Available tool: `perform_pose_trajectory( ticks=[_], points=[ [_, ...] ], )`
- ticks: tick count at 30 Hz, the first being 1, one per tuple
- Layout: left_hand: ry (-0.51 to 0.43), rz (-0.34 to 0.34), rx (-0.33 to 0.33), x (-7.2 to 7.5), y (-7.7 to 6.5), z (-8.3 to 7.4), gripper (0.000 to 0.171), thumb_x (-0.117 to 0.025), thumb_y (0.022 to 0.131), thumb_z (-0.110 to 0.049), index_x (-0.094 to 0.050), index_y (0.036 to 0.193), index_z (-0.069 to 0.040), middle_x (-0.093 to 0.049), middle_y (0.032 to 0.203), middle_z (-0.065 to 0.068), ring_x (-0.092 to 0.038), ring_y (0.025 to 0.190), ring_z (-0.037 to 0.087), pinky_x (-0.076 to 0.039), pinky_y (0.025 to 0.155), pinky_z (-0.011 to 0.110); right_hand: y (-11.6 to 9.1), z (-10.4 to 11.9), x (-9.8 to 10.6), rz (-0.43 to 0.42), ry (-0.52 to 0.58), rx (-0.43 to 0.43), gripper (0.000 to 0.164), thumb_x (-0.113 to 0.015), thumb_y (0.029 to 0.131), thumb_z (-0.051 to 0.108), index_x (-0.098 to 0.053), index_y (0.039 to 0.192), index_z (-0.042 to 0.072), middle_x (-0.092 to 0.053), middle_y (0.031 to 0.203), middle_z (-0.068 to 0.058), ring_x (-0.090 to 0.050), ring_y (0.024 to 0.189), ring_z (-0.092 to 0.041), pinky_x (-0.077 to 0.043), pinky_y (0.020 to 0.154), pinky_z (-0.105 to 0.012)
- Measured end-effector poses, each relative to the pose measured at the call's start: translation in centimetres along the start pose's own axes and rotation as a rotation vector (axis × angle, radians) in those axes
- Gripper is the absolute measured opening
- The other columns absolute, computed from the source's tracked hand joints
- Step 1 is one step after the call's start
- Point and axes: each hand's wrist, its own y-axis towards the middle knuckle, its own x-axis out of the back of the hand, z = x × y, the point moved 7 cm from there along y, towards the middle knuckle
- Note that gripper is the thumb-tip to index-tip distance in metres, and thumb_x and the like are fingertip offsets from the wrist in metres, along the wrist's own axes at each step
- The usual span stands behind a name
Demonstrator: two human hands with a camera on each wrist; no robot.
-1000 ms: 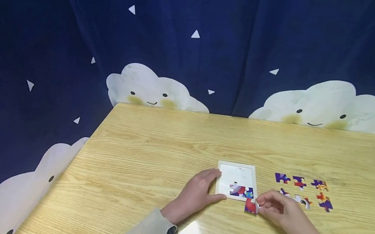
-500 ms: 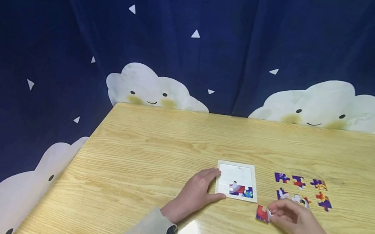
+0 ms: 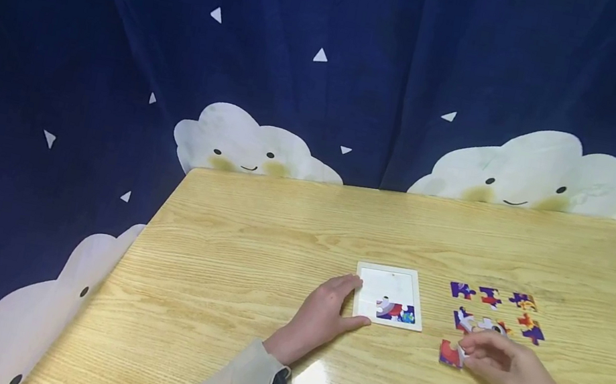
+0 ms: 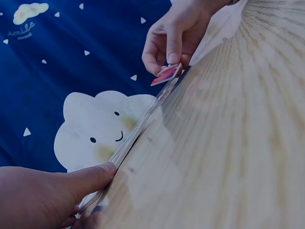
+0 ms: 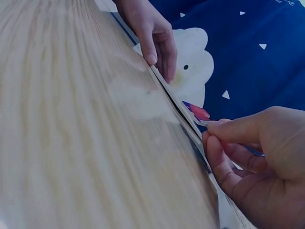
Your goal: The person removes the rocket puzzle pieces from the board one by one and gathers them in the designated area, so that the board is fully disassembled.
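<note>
In the head view, my right hand (image 3: 518,377) pinches a red and purple jigsaw piece (image 3: 450,354) by its right side, between thumb and fingertips. That piece (image 4: 166,75) shows tilted above the tabletop in the left wrist view. My left hand (image 3: 320,316) holds the left side of a white square puzzle tray (image 3: 389,269), fingers at its left edge and thumb by the lower left corner. Joined pieces (image 3: 396,313) with red, grey and blue parts lie along the tray's bottom right. The right hand is to the right of the tray, nearer the table's front.
Several loose jigsaw pieces lie right of the tray, among them a purple one (image 3: 461,290), a red one (image 3: 489,296) and an orange and purple one (image 3: 531,329). The right hand partly covers a white piece. A dark blue curtain (image 3: 311,97) with clouds hangs behind the wooden table (image 3: 252,230).
My right hand has drawn the pinched piece away from the tray's lower right corner, to the right and slightly toward the front. The left hand and tray have stayed put.
</note>
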Motion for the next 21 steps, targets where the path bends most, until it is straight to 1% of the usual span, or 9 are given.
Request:
perform_pose_trajectory(
  ticks=[3,9,10,11,13,16,18,21],
  points=[
    [0.008,-0.004,-0.003,0.0,0.0,0.0,0.066,-0.077,0.081,-0.044,-0.059,0.130,-0.004,-0.062,0.135,0.012,-0.058,0.128,0.024,-0.043,0.111,0.032,-0.1,-0.2,0.4,0.012,0.000,-0.005,0.027,-0.068,0.084,-0.006,-0.067,0.109,0.003,-0.068,0.100,0.015,-0.065,0.087,0.003,-0.053,0.074,-0.011],
    [0.016,0.001,0.007,-0.1,-0.1,0.1,0.067,-0.077,0.081,-0.045,-0.059,0.131,-0.004,-0.061,0.136,0.012,-0.057,0.128,0.024,-0.044,0.111,0.032,-0.4,-0.9,1.1,0.027,-0.028,-0.089,0.025,-0.068,0.087,-0.001,-0.067,0.110,0.005,-0.067,0.101,0.019,-0.065,0.087,0.004,-0.053,0.075,-0.011],
    [0.013,0.004,0.010,-0.1,0.0,0.1,0.067,-0.077,0.081,-0.045,-0.058,0.131,-0.004,-0.061,0.136,0.012,-0.057,0.129,0.024,-0.043,0.111,0.032,-0.5,-1.0,1.2,0.026,-0.031,-0.092,0.024,-0.068,0.087,-0.001,-0.067,0.110,0.005,-0.067,0.101,0.019,-0.065,0.087,0.005,-0.053,0.074,-0.010],
    [0.010,0.005,0.012,0.0,0.0,0.1,0.066,-0.077,0.081,-0.044,-0.058,0.131,-0.004,-0.061,0.136,0.012,-0.057,0.129,0.024,-0.043,0.111,0.032,-0.6,-1.0,1.3,0.024,-0.033,-0.091,0.024,-0.068,0.087,-0.001,-0.067,0.110,0.005,-0.067,0.101,0.019,-0.065,0.087,0.005,-0.052,0.074,-0.010],
    [0.004,0.006,0.015,0.0,0.0,0.1,0.066,-0.077,0.081,-0.044,-0.058,0.131,-0.005,-0.061,0.136,0.012,-0.057,0.129,0.024,-0.043,0.111,0.032,-0.7,-0.9,1.5,0.024,-0.027,-0.062,0.024,-0.067,0.087,-0.003,-0.066,0.110,0.003,-0.068,0.101,0.017,-0.065,0.087,0.004,-0.052,0.074,-0.010],
    [0.000,0.000,0.009,0.1,0.0,0.0,0.066,-0.077,0.081,-0.044,-0.059,0.130,-0.004,-0.061,0.135,0.012,-0.057,0.129,0.024,-0.043,0.111,0.032,-0.9,-0.9,1.8,0.012,-0.028,-0.041,0.024,-0.067,0.086,-0.004,-0.067,0.108,0.004,-0.068,0.100,0.017,-0.065,0.087,0.004,-0.051,0.074,-0.009],
    [-0.004,-0.001,0.007,0.1,0.0,0.1,0.065,-0.077,0.081,-0.044,-0.059,0.130,-0.004,-0.062,0.135,0.012,-0.057,0.128,0.023,-0.043,0.111,0.032,-0.9,-1.0,1.9,0.009,-0.031,-0.033,0.023,-0.067,0.086,-0.005,-0.067,0.108,0.004,-0.068,0.100,0.018,-0.065,0.087,0.005,-0.051,0.074,-0.009],
    [-0.007,0.000,0.008,0.1,0.0,0.0,0.065,-0.077,0.081,-0.044,-0.059,0.130,-0.004,-0.062,0.135,0.012,-0.057,0.129,0.023,-0.043,0.111,0.032,-1.0,-1.1,2.0,0.005,-0.038,-0.044,0.023,-0.068,0.086,-0.004,-0.068,0.107,0.005,-0.068,0.099,0.020,-0.065,0.086,0.005,-0.051,0.074,-0.008]
  ],
)
